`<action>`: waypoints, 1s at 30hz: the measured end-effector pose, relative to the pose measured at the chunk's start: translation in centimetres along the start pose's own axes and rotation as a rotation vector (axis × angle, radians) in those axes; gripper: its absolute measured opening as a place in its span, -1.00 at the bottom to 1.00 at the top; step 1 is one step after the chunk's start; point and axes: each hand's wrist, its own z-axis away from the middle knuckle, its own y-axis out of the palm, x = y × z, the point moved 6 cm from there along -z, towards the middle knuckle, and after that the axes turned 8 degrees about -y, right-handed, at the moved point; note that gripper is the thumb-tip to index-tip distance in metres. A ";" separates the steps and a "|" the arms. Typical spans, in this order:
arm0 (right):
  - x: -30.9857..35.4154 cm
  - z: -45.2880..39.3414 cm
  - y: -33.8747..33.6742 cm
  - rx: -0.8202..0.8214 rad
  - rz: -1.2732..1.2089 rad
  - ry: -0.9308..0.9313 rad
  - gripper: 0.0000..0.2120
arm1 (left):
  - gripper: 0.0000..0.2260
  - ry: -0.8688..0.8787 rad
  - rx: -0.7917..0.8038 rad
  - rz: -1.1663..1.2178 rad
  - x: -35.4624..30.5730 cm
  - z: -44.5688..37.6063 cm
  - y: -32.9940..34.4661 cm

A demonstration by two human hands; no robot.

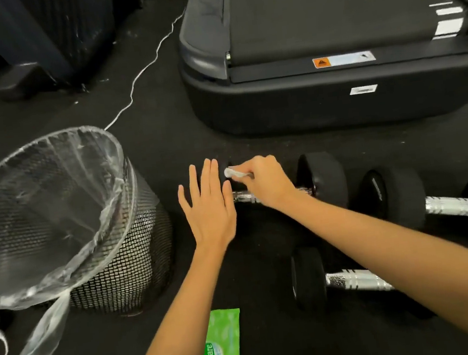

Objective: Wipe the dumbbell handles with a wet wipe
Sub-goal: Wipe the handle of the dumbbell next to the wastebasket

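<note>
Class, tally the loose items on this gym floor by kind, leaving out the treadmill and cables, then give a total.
Dumbbells: 3
Mesh waste bin: 1
Wet wipe pack: 1
Wet wipe held in right hand: 1
Total: 6

- Left hand (pixel 208 206): flat, palm down, fingers straight and slightly spread, forearm bare.
- Right hand (pixel 262 181): just beside the left, fingers curled, pinching something small and white; forearm bare.

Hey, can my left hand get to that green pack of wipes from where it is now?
Probably yes. The left hand is open and holds nothing, and the green wipes pack lies on bare floor beside that forearm, with nothing between them.
</note>
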 end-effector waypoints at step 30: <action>-1.2 4.0 3.4 0.139 0.519 -0.251 -0.52 | -0.56 -0.020 -0.106 -0.003 -0.2 -0.1 0.3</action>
